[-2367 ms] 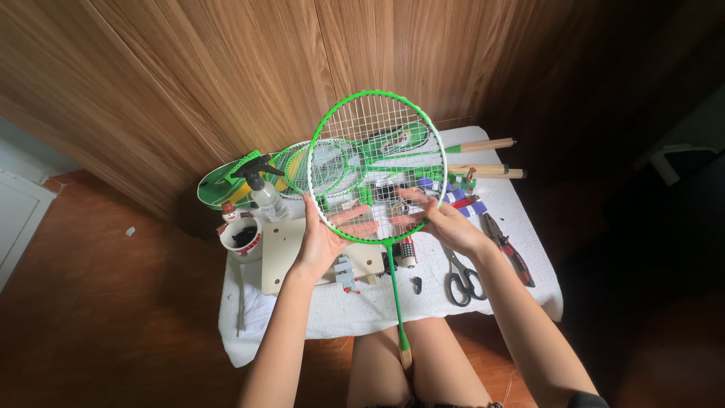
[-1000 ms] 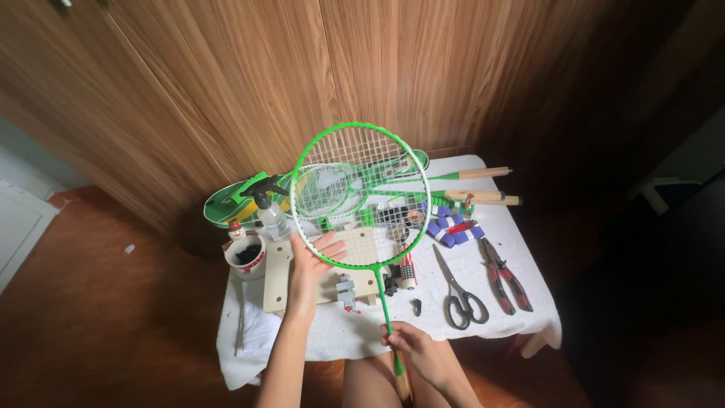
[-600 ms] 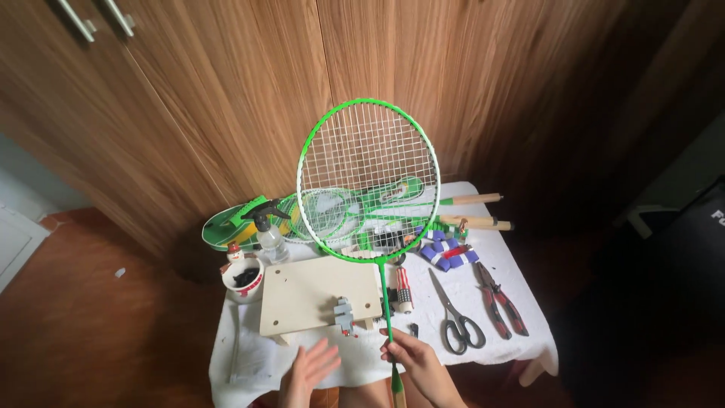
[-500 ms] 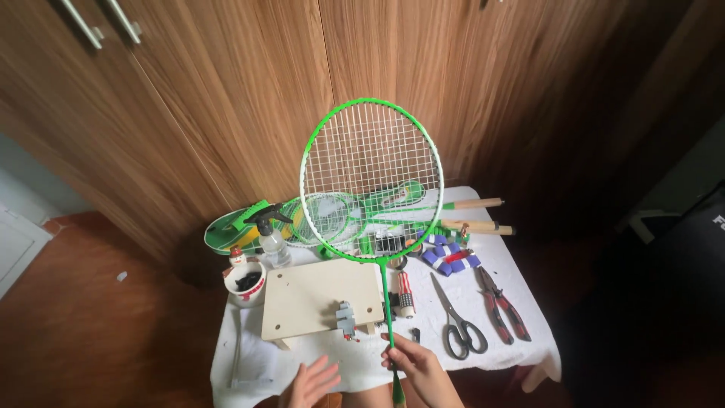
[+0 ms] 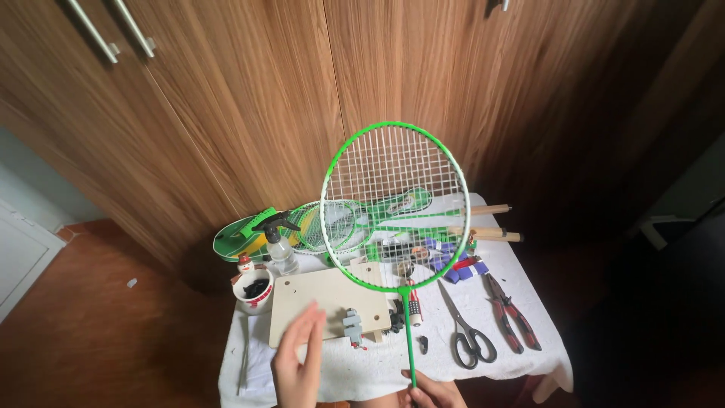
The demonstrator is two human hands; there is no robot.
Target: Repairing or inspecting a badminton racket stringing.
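A green badminton racket point(image 5: 394, 208) with white strings stands upright in the air above the surface, its head in front of the wooden cupboard doors point(image 5: 302, 98). The right hand point(image 5: 432, 393), at the bottom edge of view, is closed around the lower end of its thin green shaft. The left hand point(image 5: 300, 363) is released, fingers flat together, holding nothing, hovering over the near edge of a pale wooden board point(image 5: 325, 310). A small grey clamp point(image 5: 353, 329) sits at that board's near edge.

The surface point(image 5: 521, 355) is covered with a white cloth. Scissors point(image 5: 464, 332) and red-handled pliers point(image 5: 512, 311) lie to the right of the shaft. More green rackets point(image 5: 317, 227) lie at the back, beside a clear spray bottle point(image 5: 278, 245) and a white cup point(image 5: 254, 291). Purple grip rolls point(image 5: 453, 264) lie near two wooden handles point(image 5: 487, 223).
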